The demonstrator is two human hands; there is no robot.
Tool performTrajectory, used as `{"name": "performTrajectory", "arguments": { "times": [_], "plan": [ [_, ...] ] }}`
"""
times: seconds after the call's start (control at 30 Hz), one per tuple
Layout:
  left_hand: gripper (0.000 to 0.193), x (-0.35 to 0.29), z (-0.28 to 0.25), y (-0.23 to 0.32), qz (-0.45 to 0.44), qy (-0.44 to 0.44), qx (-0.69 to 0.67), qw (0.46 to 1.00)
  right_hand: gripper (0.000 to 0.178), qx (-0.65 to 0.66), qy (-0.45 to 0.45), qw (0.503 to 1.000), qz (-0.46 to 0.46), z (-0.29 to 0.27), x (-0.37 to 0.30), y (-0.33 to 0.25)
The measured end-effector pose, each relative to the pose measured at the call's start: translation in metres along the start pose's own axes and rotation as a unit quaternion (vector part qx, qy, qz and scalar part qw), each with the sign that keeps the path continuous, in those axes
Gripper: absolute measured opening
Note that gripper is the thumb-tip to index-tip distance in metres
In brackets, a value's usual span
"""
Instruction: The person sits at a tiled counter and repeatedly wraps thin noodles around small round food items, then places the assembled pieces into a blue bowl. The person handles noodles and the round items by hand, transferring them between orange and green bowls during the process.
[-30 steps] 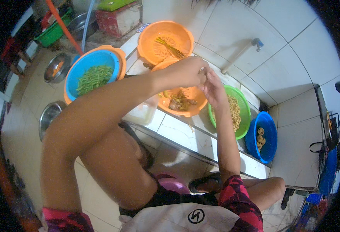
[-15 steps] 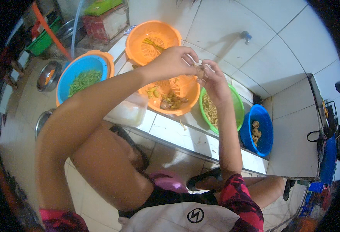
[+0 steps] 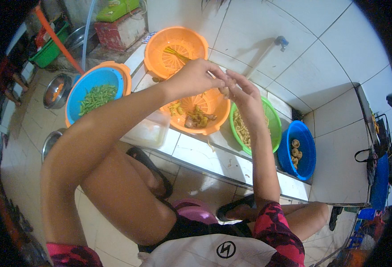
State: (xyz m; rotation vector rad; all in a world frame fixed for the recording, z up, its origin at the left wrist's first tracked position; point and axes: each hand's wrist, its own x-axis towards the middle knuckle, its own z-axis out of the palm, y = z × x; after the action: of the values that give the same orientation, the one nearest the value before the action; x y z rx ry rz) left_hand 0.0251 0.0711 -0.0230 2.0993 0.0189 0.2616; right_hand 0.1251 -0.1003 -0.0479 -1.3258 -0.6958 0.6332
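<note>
Both hands meet above the gap between the nearer orange colander [image 3: 222, 116] and the green basin [image 3: 274, 116]. Between their fingertips is a small pale-brown piece of food [image 3: 224, 91], too small to name. My left hand [image 3: 195, 76] pinches it from one side, while my right hand [image 3: 246, 94] grips the other with bent fingers. Yellowish and brown food scraps [image 3: 198, 118] lie in that colander. The green basin contains pale strips [image 3: 240, 129], partly hidden by my right forearm. Several round brownish pieces [image 3: 296, 153] sit in the blue basin [image 3: 309, 155].
A farther orange colander [image 3: 178, 35] holds thin yellow-green stalks. On the left, a light-blue basin [image 3: 74, 100] with cut green beans [image 3: 98, 98] rests in an orange one. A translucent tub [image 3: 149, 133] stands on the tiled ledge. A tap [image 3: 281, 42] projects from the wall.
My hands have come slightly lower and closer together, with fingers more closed around the small piece. The basins and colanders stay in place.
</note>
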Motion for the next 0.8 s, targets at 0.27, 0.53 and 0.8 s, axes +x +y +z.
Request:
{"name": "performTrajectory", "arguments": {
  "times": [0.27,0.53,0.8],
  "plan": [
    [0.027,-0.005,-0.001,-0.005,-0.051,-0.098,-0.196,0.974,0.038,0.027,-0.015,0.999,-0.017,-0.003,-0.012,-0.003],
    [0.030,-0.012,0.001,0.007,-0.162,-0.083,-0.247,0.952,0.034,-0.028,0.077,0.988,-0.128,0.006,-0.018,0.010],
    [0.025,-0.013,0.009,0.003,-0.062,-0.022,-0.107,0.992,0.028,-0.023,0.075,0.989,-0.125,0.013,-0.027,0.011]
  ]
}}
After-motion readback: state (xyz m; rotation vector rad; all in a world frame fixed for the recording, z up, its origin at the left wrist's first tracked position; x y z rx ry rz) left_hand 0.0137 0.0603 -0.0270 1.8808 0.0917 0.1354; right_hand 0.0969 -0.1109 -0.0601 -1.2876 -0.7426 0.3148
